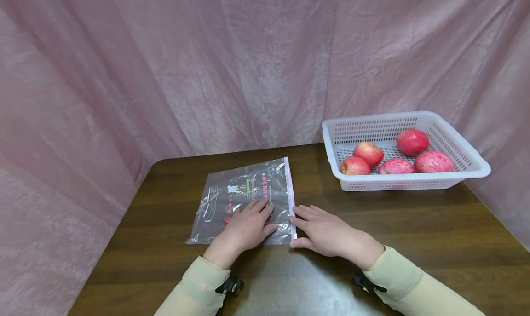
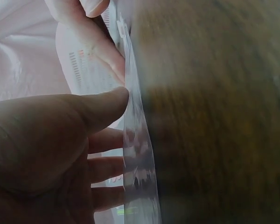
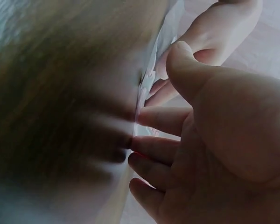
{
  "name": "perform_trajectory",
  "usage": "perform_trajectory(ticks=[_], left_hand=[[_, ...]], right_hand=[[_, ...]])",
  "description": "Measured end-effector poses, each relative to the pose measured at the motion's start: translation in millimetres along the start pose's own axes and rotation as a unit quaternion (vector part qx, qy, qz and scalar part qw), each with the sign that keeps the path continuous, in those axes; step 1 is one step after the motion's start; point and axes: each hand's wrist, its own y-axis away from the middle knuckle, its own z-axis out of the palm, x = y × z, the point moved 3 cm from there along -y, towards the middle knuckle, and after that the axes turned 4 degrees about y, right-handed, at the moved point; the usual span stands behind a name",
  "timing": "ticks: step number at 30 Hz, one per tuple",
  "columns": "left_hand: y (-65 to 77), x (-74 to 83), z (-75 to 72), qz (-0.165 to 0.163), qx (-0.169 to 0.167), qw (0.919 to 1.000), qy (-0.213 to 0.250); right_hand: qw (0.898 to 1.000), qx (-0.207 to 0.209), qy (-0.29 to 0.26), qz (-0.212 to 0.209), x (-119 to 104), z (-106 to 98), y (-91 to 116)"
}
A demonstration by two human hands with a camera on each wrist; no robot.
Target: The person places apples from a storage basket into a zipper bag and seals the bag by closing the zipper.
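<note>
A clear zip bag (image 1: pixel 244 182) with pink and white print lies flat on the table. Its pale pink zip strip (image 1: pixel 288 182) runs along the right side, with a white slider (image 1: pixel 294 236) at the near end. My left hand (image 1: pixel 248 226) rests on the bag with its fingers spread and straight. In the left wrist view, the thumb and fingertips touch the film (image 2: pixel 140 158). My right hand (image 1: pixel 325 231) lies at the zip edge, fingers extended, index fingertip touching the strip. From the right wrist, the fingers (image 3: pixel 158 149) reach down to the bag's edge.
A white perforated plastic basket (image 1: pixel 407 183) stands at the table's back right. Several red apples (image 1: pixel 433 162) sit inside it. Pink cloth (image 1: pixel 248 67) hangs behind and on both sides of the brown wooden table (image 1: pixel 141 242).
</note>
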Motion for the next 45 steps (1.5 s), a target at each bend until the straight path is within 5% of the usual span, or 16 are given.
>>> perform_trajectory(ticks=[12, 27, 36, 45], left_hand=[[-3.0, -4.8, 3.1, 0.006, 0.0, 0.9998, -0.016], [-17.9, 17.0, -11.4, 0.046, 0.005, 0.997, -0.063], [-18.1, 20.0, -13.3, 0.028, 0.02, 0.998, -0.052], [-12.6, 16.2, -7.2, 0.02, 0.039, 0.994, -0.1]], right_hand=[[0.999, -0.017, 0.025, 0.012, -10.7, -4.4, -4.4], [0.999, -0.015, 0.037, 0.024, -3.2, -18.9, 10.7], [0.998, -0.019, 0.046, 0.023, -2.7, -20.6, 10.4], [0.999, -0.027, 0.03, 0.017, -11.2, -17.1, 6.8]])
